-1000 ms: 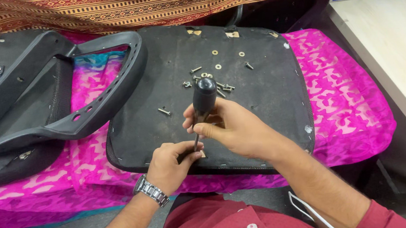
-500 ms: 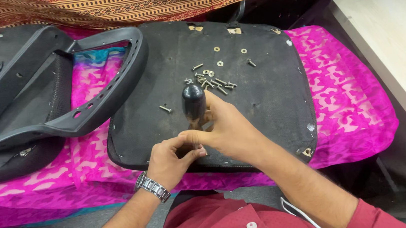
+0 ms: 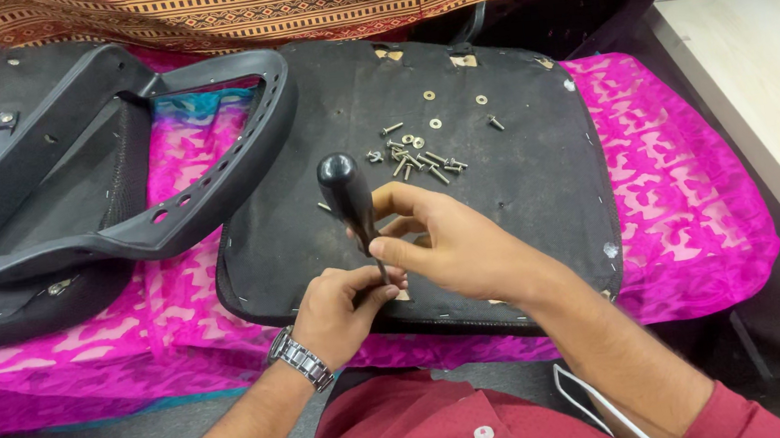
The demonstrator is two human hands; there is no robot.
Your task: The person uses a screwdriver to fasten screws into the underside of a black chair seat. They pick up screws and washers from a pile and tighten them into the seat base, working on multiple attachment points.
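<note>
Our right hand (image 3: 455,241) grips the black-handled screwdriver (image 3: 349,199) upright while our left hand (image 3: 341,306) pinches its tip, steadying it on the black seat pad (image 3: 522,186).

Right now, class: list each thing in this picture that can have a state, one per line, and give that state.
Screwdriver: upright, tip down at the seat pad's near edge.
Right hand: closed on the screwdriver below its handle.
Left hand: pinching near the tip.
Seat pad: lying flat, underside up, on the pink cloth.
Screws and washers: loose, scattered on the pad.
Chair frame: detached, lying beside the pad.
</note>
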